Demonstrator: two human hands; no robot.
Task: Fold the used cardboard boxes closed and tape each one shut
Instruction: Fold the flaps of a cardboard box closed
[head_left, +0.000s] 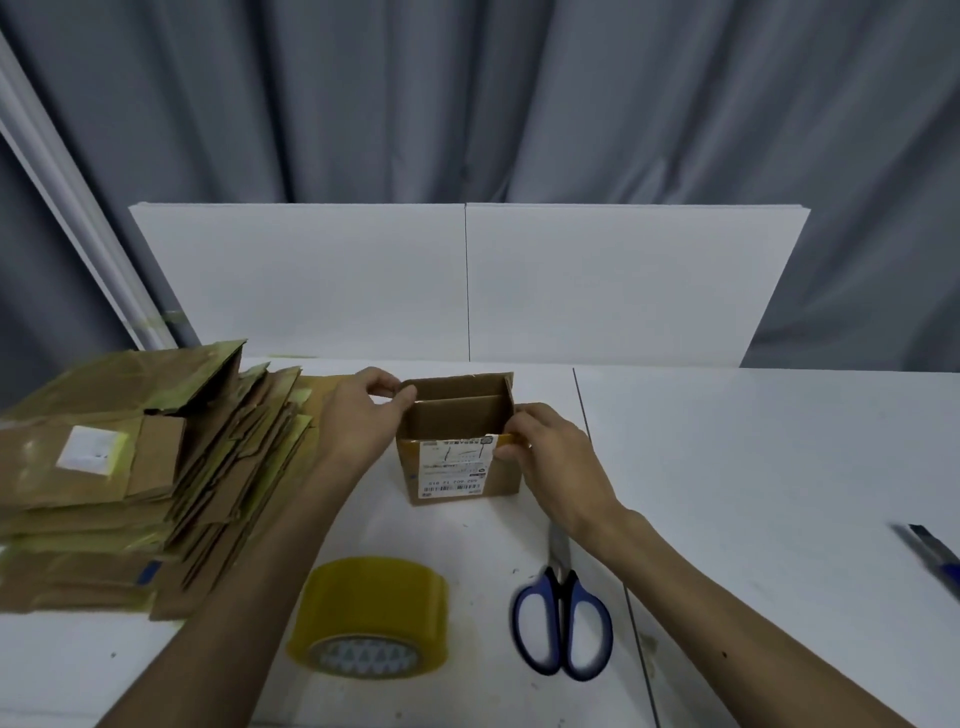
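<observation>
Cardboard box (470, 415), top open, stands upright on a white table (753, 467) with a person's two hands at its rim. The left hand (363, 418) curls its fingers over the box's upper left edge, and the right hand (553, 452) pinches its near right corner, where a strip of yellowish tape shows. A white shipping label (454, 467) on the box's near face carries a barcode and upside-down print too blurred to read. Left of the box lies a stack of flattened boxes (130, 467), one bearing a blank-looking white sticker. Nearer the camera than the box sit a roll of clear tan tape (369, 613) and blue-handled scissors (563, 618). White boards (467, 280) stand behind the box.
</observation>
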